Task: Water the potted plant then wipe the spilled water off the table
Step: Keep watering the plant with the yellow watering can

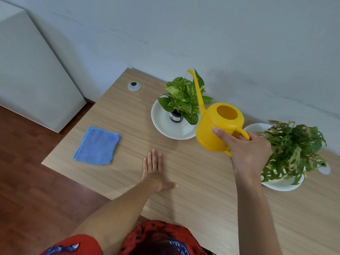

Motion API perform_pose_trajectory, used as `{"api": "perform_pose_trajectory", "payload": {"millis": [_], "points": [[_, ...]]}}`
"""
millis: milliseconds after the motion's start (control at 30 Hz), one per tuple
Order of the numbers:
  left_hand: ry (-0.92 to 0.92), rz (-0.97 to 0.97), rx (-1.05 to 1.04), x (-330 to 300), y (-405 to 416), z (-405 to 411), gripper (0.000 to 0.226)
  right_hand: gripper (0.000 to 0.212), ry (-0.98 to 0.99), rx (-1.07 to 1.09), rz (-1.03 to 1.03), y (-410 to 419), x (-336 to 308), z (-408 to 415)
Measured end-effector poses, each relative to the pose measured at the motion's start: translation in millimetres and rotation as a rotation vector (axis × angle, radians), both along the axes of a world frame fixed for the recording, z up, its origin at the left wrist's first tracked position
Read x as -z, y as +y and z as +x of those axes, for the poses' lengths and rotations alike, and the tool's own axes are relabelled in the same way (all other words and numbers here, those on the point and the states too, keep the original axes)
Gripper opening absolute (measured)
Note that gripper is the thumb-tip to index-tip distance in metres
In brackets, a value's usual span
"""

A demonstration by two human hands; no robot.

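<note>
Broadly, I saw the wooden table (193, 181) fill most of the view, with a pale wall behind it and a white cabinet (31, 70) standing off its left end. On the right side of the table sat a leafy plant with holed leaves (292, 151) in a white dish (279, 185). Further back, near the wall, the potted plant (184, 98) with variegated green leaves stood in a small dark pot at the middle of a white saucer (165, 126). My right hand (246, 153) was closed around the handle of the yellow watering can (217, 129), thumb pressed against its body, holding it above the table just right of that saucer. The can's long thin spout rose up and back across the plant's leaves, its tip high near the wall; I could not tell whether any water was running. A folded blue cloth (97, 146) lay flat near the left edge, well apart from both plants. My left hand (154, 170) rested palm down on the table with fingers stretched out and holding nothing, between the cloth and the can.
</note>
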State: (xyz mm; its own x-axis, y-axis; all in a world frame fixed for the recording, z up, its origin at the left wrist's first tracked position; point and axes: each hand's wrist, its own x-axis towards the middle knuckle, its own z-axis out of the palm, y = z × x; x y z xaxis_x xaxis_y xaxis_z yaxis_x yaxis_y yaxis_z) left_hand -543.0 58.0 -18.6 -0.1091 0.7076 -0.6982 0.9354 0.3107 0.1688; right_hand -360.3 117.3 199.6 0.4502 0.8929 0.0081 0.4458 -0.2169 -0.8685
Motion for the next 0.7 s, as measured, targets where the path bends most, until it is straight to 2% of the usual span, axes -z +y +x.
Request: {"api": "perform_pose_trajectory", "payload": {"millis": [200,700], "points": [[-0.001,0.000,0.000,1,0,0,0.149,0.038,0.054,-0.020,0.003,-12,-1,0],[0.013,-0.004,0.017,3,1,-1,0.149,0.036,0.113,-0.036,-0.052,-43,4,3]]}}
